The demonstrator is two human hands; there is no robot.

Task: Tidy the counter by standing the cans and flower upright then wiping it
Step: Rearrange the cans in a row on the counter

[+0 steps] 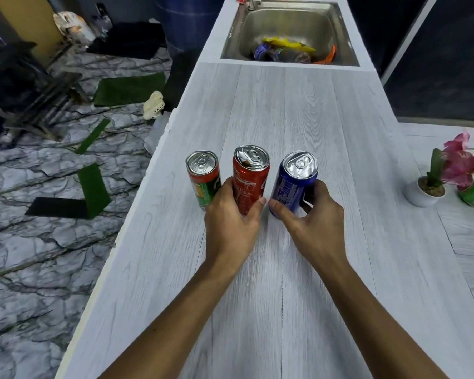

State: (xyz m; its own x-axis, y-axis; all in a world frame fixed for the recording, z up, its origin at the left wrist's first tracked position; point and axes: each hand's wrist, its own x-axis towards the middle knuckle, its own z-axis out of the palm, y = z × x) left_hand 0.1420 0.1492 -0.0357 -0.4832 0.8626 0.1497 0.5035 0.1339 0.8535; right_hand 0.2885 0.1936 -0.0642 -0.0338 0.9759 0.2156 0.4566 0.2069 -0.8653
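Grey counter (298,119): left hand (230,222) grasped red can (251,177), right hand (309,218) blue can (294,181); green can (204,179) at nine o'clock risked toppling if nudged.

A makeshift kitchen corner, more likely a home or a small staged room than a professional one; a long worktop (298,110) with a pale wood-grain surface runs away from the viewer to a stainless steel sink (290,12) set into it, with a tap (253,1) at its far edge; wrappers and bottles (285,51) lie in the basin; drink cans (251,179) stand on the worktop, and a small potted flower (435,176) stands at the right; the floor (39,242) is marble-patterned, with green turf pieces (129,88) and odd clutter.
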